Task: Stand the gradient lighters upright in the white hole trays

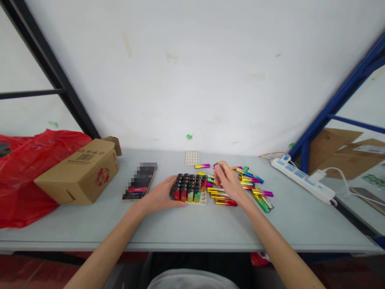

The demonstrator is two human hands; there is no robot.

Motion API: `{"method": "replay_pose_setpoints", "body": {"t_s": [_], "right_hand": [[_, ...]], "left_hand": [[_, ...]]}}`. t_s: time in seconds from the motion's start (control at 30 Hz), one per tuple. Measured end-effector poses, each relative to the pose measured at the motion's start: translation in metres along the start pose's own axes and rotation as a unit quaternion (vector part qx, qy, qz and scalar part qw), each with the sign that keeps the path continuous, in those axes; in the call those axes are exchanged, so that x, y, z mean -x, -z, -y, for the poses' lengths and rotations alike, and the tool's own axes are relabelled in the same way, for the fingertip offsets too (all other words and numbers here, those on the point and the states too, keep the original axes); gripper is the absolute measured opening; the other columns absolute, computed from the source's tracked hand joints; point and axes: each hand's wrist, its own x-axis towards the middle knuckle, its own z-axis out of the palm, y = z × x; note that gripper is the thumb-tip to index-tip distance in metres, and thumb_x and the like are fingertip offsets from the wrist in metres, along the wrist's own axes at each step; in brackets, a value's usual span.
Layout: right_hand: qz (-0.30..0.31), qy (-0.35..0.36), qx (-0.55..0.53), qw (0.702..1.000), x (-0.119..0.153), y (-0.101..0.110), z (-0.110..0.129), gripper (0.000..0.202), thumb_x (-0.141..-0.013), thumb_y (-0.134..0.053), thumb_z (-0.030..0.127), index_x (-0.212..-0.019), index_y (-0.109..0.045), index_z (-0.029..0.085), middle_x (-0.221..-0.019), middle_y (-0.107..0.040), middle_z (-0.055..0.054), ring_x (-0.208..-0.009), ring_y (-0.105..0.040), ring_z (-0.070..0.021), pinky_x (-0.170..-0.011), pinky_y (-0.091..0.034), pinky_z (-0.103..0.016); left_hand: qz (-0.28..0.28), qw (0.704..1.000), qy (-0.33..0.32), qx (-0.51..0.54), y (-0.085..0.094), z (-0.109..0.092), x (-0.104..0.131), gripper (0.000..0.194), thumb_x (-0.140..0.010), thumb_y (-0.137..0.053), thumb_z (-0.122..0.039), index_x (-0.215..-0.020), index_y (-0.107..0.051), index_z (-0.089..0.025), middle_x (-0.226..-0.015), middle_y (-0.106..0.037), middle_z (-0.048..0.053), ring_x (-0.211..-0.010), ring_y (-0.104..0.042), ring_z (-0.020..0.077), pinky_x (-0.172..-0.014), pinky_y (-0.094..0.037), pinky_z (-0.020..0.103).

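Bright even light, soft shadows, strong wide-angle edge distortion

Storeroom packing bench: steel racking (337, 100), cardboard box (81, 170), bare wall.

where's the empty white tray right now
In the head view the empty white tray lies at the back of the table by the wall, just behind the tray of lighters that the left hand steadies.

Left hand (164, 196) flat, right hand (230, 181) pinching
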Motion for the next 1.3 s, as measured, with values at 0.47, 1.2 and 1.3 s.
{"method": "replay_pose_setpoints", "body": {"t_s": [0.47, 1.2, 1.3], "right_hand": [[0.037, 0.057, 0.115, 0.991, 0.038, -0.002, -0.006, 0.029, -0.103, -0.053, 0.047, -0.105, -0.072, 0.026, -0.099, -0.078, -0.009, -0.086, -0.073, -0.0281, -0.078, -0.054, -0.040], [0.121, 0.108, 0.267, 0.950, -0.096, 0.004, -0.064, 0.016, -0.085, -0.077, 0.022, -0.100, -0.077, 0.017, -0.109, -0.074, -0.014, -0.105, -0.066, -0.0266, -0.103, -0.047, -0.042], [0.136, 0.095, 0.244, 0.955, -0.102, -0.005, -0.078, 0.010, -0.080, -0.080, 0.019, -0.089, -0.076, 0.017, -0.102, -0.074, -0.011, -0.101, -0.067, -0.0258, -0.100, -0.048, -0.042]], "left_hand": [[0.005, 1.000, 0.013, 0.009, -0.002, -0.002, -0.001, 0.086, -0.071, -0.088, -0.058, -0.141, -0.057, -0.021, -0.144, -0.062, 0.013, -0.135, -0.058, 0.0372, -0.119, -0.044, 0.048], [0.001, 1.000, 0.011, 0.000, -0.002, -0.001, 0.000, 0.089, -0.071, -0.089, -0.057, -0.145, -0.054, -0.020, -0.147, -0.059, 0.014, -0.137, -0.056, 0.0363, -0.122, -0.042, 0.049], [-0.009, 1.000, 0.005, 0.000, -0.004, 0.001, 0.000, 0.092, -0.070, -0.090, -0.057, -0.146, -0.052, -0.022, -0.148, -0.059, 0.013, -0.138, -0.056, 0.0359, -0.123, -0.041, 0.048]]}}
